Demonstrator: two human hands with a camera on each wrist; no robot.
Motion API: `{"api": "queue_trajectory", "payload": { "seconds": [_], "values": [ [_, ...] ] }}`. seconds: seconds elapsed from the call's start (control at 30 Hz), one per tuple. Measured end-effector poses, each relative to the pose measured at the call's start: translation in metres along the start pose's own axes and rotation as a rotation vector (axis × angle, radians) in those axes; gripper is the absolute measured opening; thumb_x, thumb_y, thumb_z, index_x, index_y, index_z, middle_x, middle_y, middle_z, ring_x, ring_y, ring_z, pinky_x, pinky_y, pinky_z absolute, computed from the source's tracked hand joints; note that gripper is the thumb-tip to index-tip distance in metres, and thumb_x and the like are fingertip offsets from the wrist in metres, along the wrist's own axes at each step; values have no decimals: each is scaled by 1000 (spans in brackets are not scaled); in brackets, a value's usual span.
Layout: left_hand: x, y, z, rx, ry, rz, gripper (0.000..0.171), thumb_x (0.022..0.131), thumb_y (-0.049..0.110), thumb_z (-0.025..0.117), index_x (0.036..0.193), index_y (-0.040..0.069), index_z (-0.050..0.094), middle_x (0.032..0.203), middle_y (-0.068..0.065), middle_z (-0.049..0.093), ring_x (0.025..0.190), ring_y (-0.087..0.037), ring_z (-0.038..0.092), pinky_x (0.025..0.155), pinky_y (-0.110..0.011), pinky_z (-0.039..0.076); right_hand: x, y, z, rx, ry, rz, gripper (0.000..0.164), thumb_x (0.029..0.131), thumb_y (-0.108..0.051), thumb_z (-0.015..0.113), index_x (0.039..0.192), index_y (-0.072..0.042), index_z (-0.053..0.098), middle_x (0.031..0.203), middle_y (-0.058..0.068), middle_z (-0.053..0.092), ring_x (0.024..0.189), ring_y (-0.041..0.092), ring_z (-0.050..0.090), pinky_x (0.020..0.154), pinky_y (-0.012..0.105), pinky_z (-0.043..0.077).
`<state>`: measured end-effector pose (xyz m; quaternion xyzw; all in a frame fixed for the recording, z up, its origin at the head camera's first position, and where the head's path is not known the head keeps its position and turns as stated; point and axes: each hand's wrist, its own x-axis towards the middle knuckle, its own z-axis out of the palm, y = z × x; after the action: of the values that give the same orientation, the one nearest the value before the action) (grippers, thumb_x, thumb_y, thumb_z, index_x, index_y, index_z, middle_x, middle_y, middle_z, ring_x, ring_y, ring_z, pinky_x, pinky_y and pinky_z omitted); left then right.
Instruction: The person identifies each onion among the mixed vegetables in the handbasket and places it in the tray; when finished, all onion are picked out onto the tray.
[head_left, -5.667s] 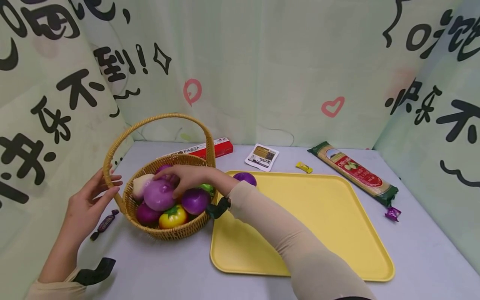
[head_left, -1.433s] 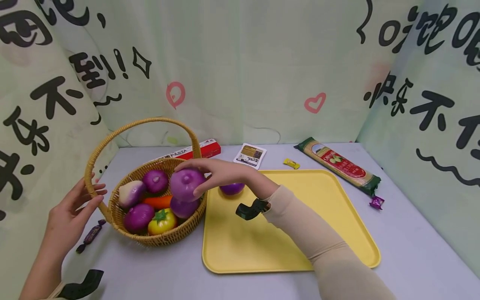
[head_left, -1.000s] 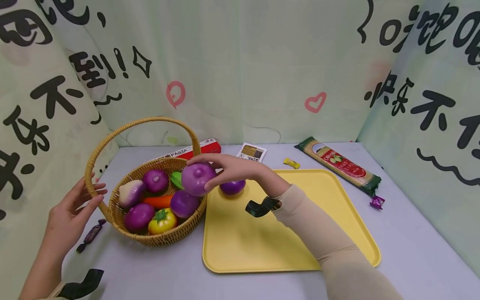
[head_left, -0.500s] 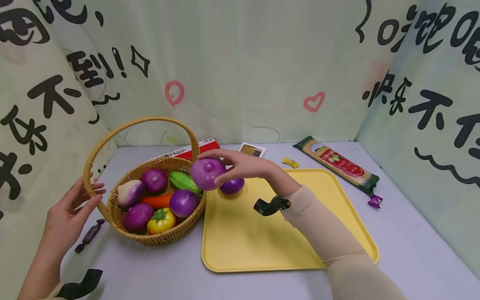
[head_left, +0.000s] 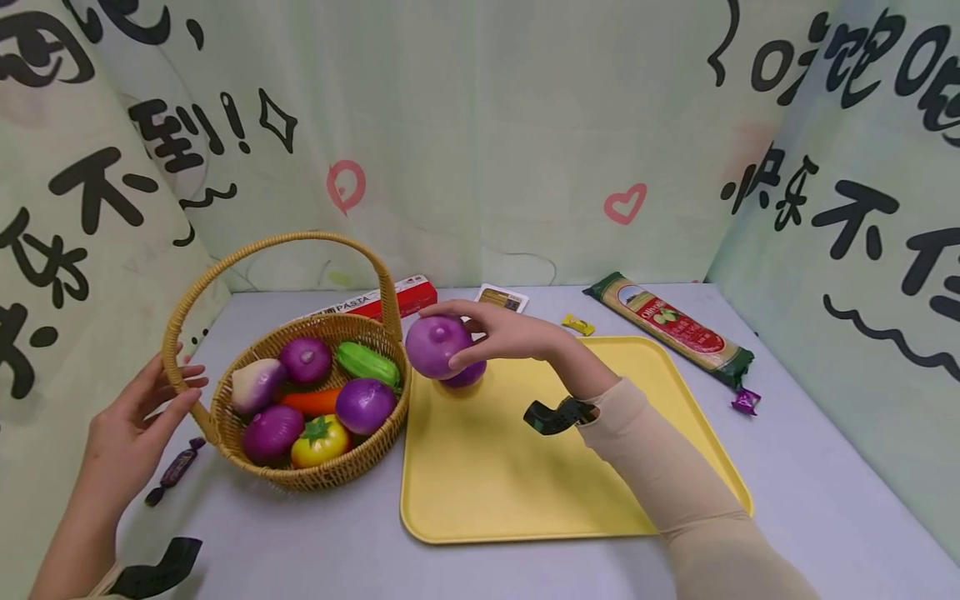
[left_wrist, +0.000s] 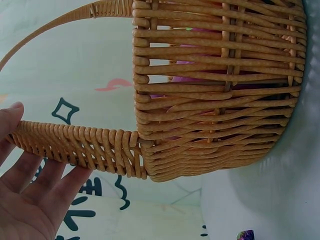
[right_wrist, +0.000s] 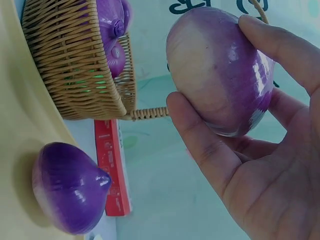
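Observation:
In the head view my left hand [head_left: 135, 429] holds the side of the wicker basket's handle [head_left: 174, 354], thumb on one face and fingers on the other. My right hand [head_left: 513, 333] grips a glossy purple onion [head_left: 433, 346] above the tray's far left corner; the right wrist view shows its pale base. A second purple onion [right_wrist: 72, 187] rests on the yellow tray [head_left: 555, 492], partly hidden behind the held one in the head view. The basket [head_left: 330, 477] stands left of the tray. Inside are purple onions [head_left: 273, 433], a white-purple vegetable [head_left: 255, 385], a carrot [head_left: 311, 403], a green vegetable [head_left: 367, 362] and a yellow tomato-like one [head_left: 321, 442].
Behind the basket lies a red and white pasta box [head_left: 408, 296]. A white packet [head_left: 502, 297] and a small yellow wrapper [head_left: 577, 324] lie beyond the tray. At right are a long pasta bag [head_left: 671, 329] and a purple sweet [head_left: 746, 402]. A dark wrapped sweet [head_left: 175, 472] lies beside the basket.
My right hand has lifted the onion out of the basket and carried it right, over the tray's corner. The carrot and green vegetable are uncovered. My left hand stays on the handle.

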<state>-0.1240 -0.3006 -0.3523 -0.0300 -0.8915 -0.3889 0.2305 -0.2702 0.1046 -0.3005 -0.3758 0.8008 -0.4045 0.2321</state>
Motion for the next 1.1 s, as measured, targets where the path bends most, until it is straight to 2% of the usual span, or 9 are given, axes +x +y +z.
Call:
{"api": "queue_trajectory", "payload": {
  "seconds": [0.13,0.4,0.8,1.1],
  "values": [
    [1,0,0,5,-4,0,57,94,19,57,145,31,35,106,42,46,95,27,45,71,5,37,-5,8,-3,21,14,-6,65,82,-25,72,138,-36,42,137,-1,46,123,20,50,95,36,50],
    [1,0,-1,6,1,13,57,93,18,58,145,30,36,106,43,45,95,28,45,71,5,37,-18,18,-8,57,45,54,68,82,-26,73,140,-36,40,142,0,38,127,27,48,94,39,50],
    [1,1,-1,14,-11,-1,57,94,20,57,145,31,35,106,42,45,93,28,44,70,5,37,-30,33,-17,63,80,69,69,82,-21,73,140,-34,40,147,0,32,129,31,45,97,41,48],
    [0,0,-1,21,-15,-12,57,94,22,57,145,32,35,106,42,45,92,29,44,69,5,37,-41,48,-22,79,105,69,69,82,-20,73,141,-30,41,151,-4,29,126,31,49,95,40,49]
  ]
}}
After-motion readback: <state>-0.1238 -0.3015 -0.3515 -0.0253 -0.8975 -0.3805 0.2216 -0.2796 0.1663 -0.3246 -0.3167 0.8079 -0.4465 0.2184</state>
